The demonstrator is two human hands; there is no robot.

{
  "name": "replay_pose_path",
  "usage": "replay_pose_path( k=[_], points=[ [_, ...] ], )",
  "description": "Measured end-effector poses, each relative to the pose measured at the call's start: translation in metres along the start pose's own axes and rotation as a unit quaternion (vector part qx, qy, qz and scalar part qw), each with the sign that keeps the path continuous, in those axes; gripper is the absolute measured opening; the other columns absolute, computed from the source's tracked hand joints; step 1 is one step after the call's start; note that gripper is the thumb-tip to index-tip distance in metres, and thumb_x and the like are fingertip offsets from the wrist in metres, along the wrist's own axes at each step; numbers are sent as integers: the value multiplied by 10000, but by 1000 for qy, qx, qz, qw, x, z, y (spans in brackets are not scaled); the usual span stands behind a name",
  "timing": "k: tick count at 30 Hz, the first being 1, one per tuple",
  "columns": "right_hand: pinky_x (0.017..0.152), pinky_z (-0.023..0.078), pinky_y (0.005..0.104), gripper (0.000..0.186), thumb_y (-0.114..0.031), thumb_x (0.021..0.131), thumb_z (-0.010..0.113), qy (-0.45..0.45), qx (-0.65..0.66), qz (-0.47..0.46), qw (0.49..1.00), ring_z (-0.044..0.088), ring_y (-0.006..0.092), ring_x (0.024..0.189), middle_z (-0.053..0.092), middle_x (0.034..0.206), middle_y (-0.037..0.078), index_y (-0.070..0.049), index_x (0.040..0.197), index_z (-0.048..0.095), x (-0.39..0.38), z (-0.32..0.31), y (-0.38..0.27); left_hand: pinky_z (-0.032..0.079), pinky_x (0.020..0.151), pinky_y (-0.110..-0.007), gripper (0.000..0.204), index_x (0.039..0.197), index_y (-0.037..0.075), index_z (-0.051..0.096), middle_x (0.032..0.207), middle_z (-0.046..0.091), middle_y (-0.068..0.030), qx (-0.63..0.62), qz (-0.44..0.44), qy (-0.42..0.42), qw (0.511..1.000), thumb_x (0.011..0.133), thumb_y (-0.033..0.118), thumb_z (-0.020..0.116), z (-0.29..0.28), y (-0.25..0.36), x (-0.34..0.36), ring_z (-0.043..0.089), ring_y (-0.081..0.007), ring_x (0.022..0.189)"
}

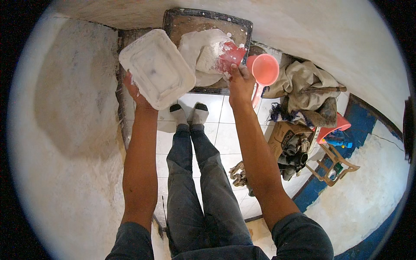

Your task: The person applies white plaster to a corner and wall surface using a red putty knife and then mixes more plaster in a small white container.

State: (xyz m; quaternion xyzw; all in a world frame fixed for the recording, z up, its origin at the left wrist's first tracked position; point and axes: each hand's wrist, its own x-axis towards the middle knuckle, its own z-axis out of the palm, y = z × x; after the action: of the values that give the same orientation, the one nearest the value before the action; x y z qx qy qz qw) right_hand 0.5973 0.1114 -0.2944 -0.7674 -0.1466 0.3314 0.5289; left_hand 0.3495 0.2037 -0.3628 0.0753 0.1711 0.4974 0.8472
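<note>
My left hand (138, 92) holds a whitish rectangular plastic tub (158, 69) by its near left edge; most of the fingers are hidden behind it. The tub is smeared with white residue. My right hand (241, 84) is closed on a red plastic scraper (231, 56), with the thumb on top. White powder (210, 58) clings to the scraper's left side and lies in an open white bag (190, 45). This bag rests on a brown, dark-edged tabletop (190, 21). A pink dipper (265, 70) is just right of my right hand, its handle toward me.
Bare walls (73, 108) rise close on the left and behind the tabletop. To the right lie beige sacks (307, 78), a cardboard box (284, 136), dark crumpled items (294, 156) and a red container (336, 128). A wooden frame (333, 167) is nearer me. White tiles (227, 136) cover the floor.
</note>
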Motion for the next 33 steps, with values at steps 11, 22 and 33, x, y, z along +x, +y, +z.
replay_pose_path(
  k=[11,22,33],
  points=[
    [595,425,253,129,-110,894,595,-16,-1,106,994,527,106,682,597,788,43,9,877,641,-18,-15,-5,474,963,-448,734,1396,78,367,1340,477,-136,122,48,188,973,827,507,542,-26,-19,-88,506,-296,1181],
    [679,507,257,142,-154,934,597,-33,115,94,988,572,92,752,617,872,17,-25,988,617,-43,-28,-46,433,1021,-468,864,1432,88,324,1383,446,-141,52,-47,157,985,791,614,567,13,-27,-79,487,-306,1222],
    [635,511,238,212,-110,931,591,-77,70,56,993,616,104,782,659,931,60,13,1102,615,-86,-40,-109,439,1026,-452,1061,1452,91,282,1397,442,-139,107,-129,131,977,704,799,535,99,-47,-45,471,-290,1256]
  ],
)
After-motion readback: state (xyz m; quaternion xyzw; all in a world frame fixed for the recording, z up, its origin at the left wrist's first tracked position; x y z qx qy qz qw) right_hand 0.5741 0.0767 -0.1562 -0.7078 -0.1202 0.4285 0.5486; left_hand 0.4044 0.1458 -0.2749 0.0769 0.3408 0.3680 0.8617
